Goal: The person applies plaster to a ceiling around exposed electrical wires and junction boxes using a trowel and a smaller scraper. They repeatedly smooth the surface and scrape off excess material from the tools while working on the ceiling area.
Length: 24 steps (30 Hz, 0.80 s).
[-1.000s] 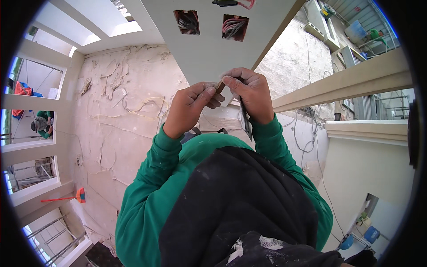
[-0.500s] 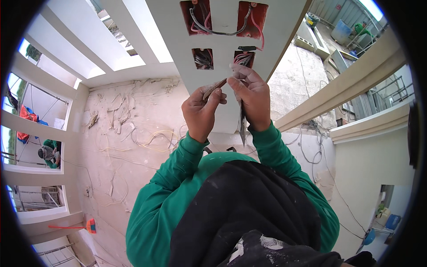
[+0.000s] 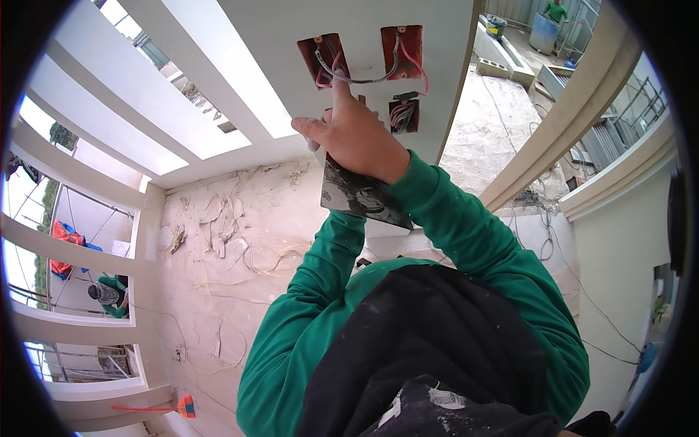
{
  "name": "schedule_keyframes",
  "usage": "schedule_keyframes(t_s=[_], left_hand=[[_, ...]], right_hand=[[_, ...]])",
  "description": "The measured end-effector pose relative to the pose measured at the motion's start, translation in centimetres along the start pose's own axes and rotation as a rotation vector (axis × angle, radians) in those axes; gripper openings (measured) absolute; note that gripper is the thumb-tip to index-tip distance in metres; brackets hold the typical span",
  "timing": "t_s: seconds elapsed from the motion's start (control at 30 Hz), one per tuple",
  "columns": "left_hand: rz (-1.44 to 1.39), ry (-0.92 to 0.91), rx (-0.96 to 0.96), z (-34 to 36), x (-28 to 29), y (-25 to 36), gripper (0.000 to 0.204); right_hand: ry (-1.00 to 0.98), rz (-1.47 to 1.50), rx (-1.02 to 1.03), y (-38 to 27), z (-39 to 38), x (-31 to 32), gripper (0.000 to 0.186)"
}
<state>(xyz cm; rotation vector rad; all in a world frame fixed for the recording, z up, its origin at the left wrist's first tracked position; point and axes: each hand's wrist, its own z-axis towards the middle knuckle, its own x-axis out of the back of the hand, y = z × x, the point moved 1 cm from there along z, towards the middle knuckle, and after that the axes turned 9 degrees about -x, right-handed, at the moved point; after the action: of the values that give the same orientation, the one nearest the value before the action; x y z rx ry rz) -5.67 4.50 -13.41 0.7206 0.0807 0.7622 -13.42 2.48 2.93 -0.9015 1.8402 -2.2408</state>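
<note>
In the head view, half a second ago my hands met over a thin brown strip; now my right hand (image 3: 357,138) reaches up across the left, index finger straight toward the upper-left box (image 3: 310,52), thumb spread. A flat metal blade (image 3: 351,192), edge-on before, shows its broad face beneath my palm; I cannot tell which hand grips it. My left hand is hidden behind it, its grip unseen, below the green sleeve (image 3: 338,237).

The blade is dark, square-cornered and pale-smeared. The smooth white panel (image 3: 445,62) has rough red-lined recesses, a grey cable (image 3: 371,80) looping between the upper two. My hand blocks most of the lower-left recess. Yellow cords (image 3: 285,255) trail over the dusty floor (image 3: 211,291).
</note>
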Motion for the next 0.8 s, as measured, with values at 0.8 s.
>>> schedule_keyframes(t_s=[0.8], left_hand=[[0.004,0.061,-0.009,2.8,-0.6,0.7,0.035]], right_hand=[[0.019,-0.048,0.076,-1.5,1.0,-1.6,0.118]])
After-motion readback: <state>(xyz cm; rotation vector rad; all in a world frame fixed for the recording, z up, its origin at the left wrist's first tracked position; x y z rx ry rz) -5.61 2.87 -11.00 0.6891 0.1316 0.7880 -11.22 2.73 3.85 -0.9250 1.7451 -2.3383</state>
